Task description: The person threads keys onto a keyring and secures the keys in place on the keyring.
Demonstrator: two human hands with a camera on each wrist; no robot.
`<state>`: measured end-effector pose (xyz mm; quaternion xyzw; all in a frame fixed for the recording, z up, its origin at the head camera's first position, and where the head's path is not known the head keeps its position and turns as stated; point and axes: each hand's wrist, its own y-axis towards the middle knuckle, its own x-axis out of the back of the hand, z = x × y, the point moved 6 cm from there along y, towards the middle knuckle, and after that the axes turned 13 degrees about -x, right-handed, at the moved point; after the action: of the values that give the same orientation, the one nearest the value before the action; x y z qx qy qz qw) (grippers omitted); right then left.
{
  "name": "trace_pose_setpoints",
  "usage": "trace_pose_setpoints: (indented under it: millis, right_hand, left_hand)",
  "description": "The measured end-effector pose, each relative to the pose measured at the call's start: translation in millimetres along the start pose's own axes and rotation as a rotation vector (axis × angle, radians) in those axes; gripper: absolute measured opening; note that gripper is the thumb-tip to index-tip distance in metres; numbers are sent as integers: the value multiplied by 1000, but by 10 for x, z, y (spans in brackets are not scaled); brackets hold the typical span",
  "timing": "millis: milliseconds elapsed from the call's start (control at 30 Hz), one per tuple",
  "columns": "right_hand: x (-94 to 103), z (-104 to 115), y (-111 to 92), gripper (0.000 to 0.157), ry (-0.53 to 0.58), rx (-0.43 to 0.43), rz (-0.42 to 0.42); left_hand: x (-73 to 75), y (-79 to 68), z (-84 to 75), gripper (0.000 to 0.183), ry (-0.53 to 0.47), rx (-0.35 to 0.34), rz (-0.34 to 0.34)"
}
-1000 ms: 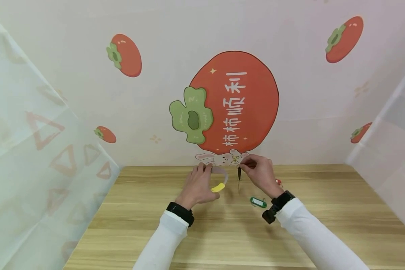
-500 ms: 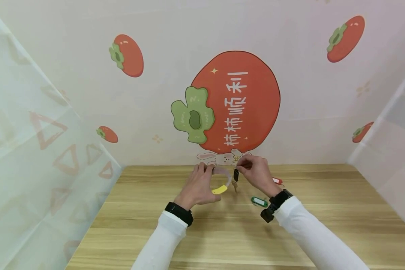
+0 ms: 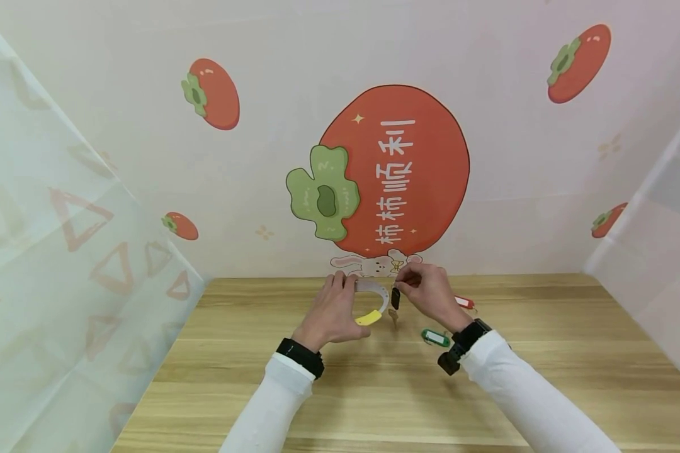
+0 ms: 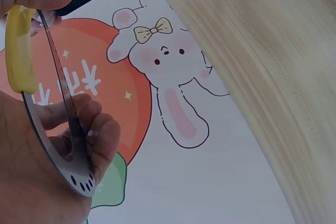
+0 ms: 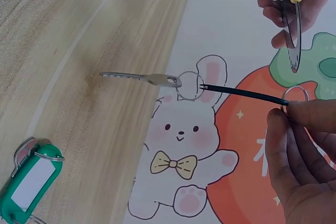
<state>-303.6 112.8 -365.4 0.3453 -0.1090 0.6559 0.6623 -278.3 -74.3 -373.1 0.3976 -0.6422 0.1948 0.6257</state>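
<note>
My left hand (image 3: 330, 318) grips a curved flat metal band (image 3: 384, 296) with small holes and a yellow grip (image 3: 368, 318). In the left wrist view the thumb lies at the yellow grip (image 4: 20, 51), and the fingers reach around the far side of the metal. My right hand (image 3: 430, 289) pinches the ring end of a black key tag (image 3: 395, 298), a short way right of the band. From the tag's other end a second wire ring (image 5: 190, 85) carries a key (image 5: 139, 78), which dangles over the table in the head view.
On the wooden table (image 3: 249, 377) a green key tag (image 3: 435, 338) with a key lies near the right wrist. Behind that wrist shows a red key tag (image 3: 463, 302). A printed wall sheet (image 3: 272, 157) stands along the table's back edge.
My right hand has come slightly left, bringing the black tag closer to the metal band. The tag has turned from edge-on to show more of its face. My left hand stays nearly still.
</note>
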Motion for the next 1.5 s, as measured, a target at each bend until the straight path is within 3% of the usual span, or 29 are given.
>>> trace_pose_setpoints:
  millis: [1000, 1500]
  right_hand:
    - [-12, 31, -126, 10, 2, -7, 8]
    - [-26, 29, -113, 7, 25, -87, 35]
  left_hand:
    - [62, 21, -28, 95, -13, 62, -90]
    - [55, 36, -30, 99, 23, 55, -84]
